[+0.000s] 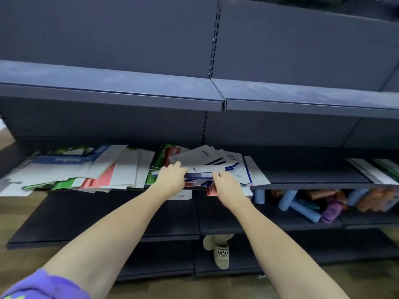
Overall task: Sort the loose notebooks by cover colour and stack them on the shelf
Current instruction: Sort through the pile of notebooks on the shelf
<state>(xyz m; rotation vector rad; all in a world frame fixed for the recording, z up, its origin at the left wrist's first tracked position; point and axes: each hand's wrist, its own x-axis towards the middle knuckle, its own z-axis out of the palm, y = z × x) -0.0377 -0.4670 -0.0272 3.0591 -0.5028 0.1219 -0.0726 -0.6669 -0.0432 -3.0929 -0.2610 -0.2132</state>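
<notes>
Notebooks (207,169) on shelf (313,180): both hands reach fwd, left (171,175) & right (224,182) gripping pile edges.

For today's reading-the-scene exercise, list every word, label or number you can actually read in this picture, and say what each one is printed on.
"YOY STORY": on the strap of the beige slipper under the shelving.
White lettering on the blue-bordered notebook, upper left: upside down, too blurred to read.
White lettering on the red notebook: too blurred to read.
Dark print on the white notebooks by the left hand and right hand: too small to read.
</notes>
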